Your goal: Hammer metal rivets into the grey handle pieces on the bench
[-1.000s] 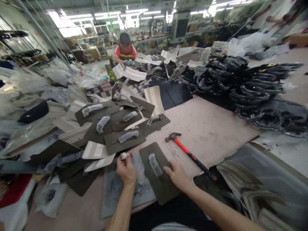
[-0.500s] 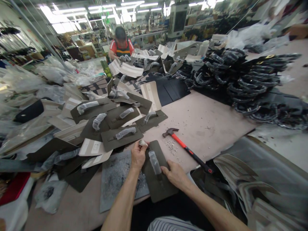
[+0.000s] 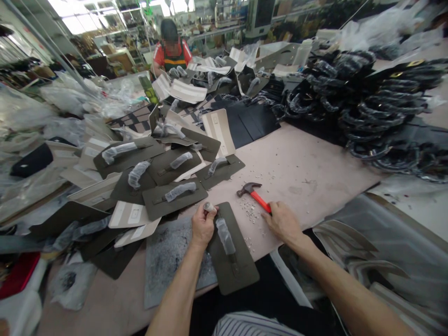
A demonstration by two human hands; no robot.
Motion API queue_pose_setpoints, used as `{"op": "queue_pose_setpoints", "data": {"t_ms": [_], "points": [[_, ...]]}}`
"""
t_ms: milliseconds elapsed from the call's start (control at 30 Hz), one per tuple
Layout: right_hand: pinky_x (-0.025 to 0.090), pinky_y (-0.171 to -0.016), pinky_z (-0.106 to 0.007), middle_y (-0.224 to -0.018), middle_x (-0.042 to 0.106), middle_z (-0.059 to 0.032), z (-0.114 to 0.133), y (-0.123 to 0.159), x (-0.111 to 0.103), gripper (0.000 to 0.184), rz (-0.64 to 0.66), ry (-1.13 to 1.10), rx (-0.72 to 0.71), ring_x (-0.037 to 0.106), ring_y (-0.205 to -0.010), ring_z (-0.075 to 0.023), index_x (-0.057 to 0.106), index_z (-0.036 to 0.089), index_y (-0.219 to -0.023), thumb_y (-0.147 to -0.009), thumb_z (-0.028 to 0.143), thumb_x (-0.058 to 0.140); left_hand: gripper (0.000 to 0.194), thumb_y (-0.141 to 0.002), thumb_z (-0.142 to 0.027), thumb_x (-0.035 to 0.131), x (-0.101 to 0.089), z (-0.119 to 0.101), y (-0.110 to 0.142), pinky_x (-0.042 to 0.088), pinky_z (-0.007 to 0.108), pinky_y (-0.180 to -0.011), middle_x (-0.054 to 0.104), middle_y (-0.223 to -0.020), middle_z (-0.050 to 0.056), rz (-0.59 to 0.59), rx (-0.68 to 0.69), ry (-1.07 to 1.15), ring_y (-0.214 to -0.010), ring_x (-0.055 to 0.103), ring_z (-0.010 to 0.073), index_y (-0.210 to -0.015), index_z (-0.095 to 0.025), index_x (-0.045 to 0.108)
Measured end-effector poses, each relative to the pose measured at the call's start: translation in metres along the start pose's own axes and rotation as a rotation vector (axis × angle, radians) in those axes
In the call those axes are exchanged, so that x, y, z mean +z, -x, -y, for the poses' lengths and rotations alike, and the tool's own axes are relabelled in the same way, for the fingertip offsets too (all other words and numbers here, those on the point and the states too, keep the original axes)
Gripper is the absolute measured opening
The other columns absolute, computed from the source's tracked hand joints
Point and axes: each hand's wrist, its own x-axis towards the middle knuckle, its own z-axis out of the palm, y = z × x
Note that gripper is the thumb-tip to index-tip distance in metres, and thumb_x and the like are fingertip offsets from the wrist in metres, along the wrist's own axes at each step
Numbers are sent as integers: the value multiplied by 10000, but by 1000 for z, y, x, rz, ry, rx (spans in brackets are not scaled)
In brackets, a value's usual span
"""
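The hands are held apart near the lower centre of the frame. A small pale-topped tool (image 3: 209, 206) is gripped upright between the thumb and fingers of the left hand (image 3: 203, 226), at the upper end of a dark panel (image 3: 227, 259); its lower tip is hidden. The handle of a hammer (image 3: 259, 200), right of centre, is grasped by the right hand (image 3: 284, 221), and its head is seen at the desk (image 3: 294, 163). The panel, fitted with a plastic-wrapped strap (image 3: 226, 234), is laid at the lower centre, partly over a grey slab (image 3: 170, 256). Small metal bits (image 3: 251, 211) are scattered just below the hammer head. More panels (image 3: 175, 193) are heaped left of centre. Black wrapped straps (image 3: 374, 107) are piled at the upper right, and a person (image 3: 171, 53) is seen at the upper left.
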Motion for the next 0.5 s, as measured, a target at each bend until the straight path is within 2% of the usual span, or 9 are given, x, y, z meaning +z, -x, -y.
{"op": "queue_pose_setpoints", "data": {"t_ms": [67, 133, 233, 300, 367, 400, 500], "points": [[395, -750, -335, -940, 580, -111, 0, -5, -2, 111, 111, -234, 87, 552, -892, -248, 550, 177, -908, -838, 251, 594, 143, -826, -292, 630, 3, -2, 1, 539, 287, -781, 747, -879, 48, -29, 9, -27, -831, 692, 195, -927, -195, 653], [411, -663, -302, -806, 574, -63, 4, -7, -6, 92, 268, -445, 146, 563, -766, -207, 528, 190, -824, -808, 250, 596, 124, -815, -269, 632, 7, -3, 2, 546, 288, -765, 748, -871, 46, -49, 22, -60, -820, 700, 199, -917, -202, 651], [413, -524, -263, -669, 531, -9, 19, -2, -16, 128, 468, -640, 160, 520, -566, -147, 494, 199, -755, -833, 296, 523, 131, -812, -244, 620, 10, -2, 4, 550, 291, -757, 749, -861, 46, -64, 37, -64, -805, 706, 202, -933, -206, 653], [393, -464, -243, -635, 489, 19, 34, 6, -25, 160, 529, -725, 167, 457, -479, -115, 461, 208, -768, -880, 318, 426, 128, -813, -230, 612, 10, 0, 5, 544, 290, -763, 747, -867, 46, -53, 69, -81, -808, 704, 200, -929, -205, 661], [349, -427, -224, -610, 438, 47, 49, 17, -37, 208, 500, -794, 144, 389, -431, -98, 423, 225, -799, -925, 372, 348, 113, -818, -215, 599, 9, 3, 6, 533, 286, -773, 743, -876, 44, -26, 112, -117, -821, 697, 196, -904, -204, 671], [330, -428, -220, -605, 430, 51, 56, 22, -44, 238, 435, -799, 83, 379, -432, -98, 409, 231, -807, -942, 410, 327, 112, -822, -211, 592, 9, 4, 6, 528, 285, -779, 740, -882, 42, -14, 129, -133, -829, 693, 195, -897, -204, 675], [285, -478, -246, -600, 458, 26, 70, 35, -61, 290, 103, -576, -250, 407, -489, -123, 416, 232, -811, -957, 471, 339, 128, -833, -213, 580, 8, 5, 8, 518, 281, -778, 734, -883, 37, 8, 154, -156, -827, 685, 191, -915, -206, 678]]}}
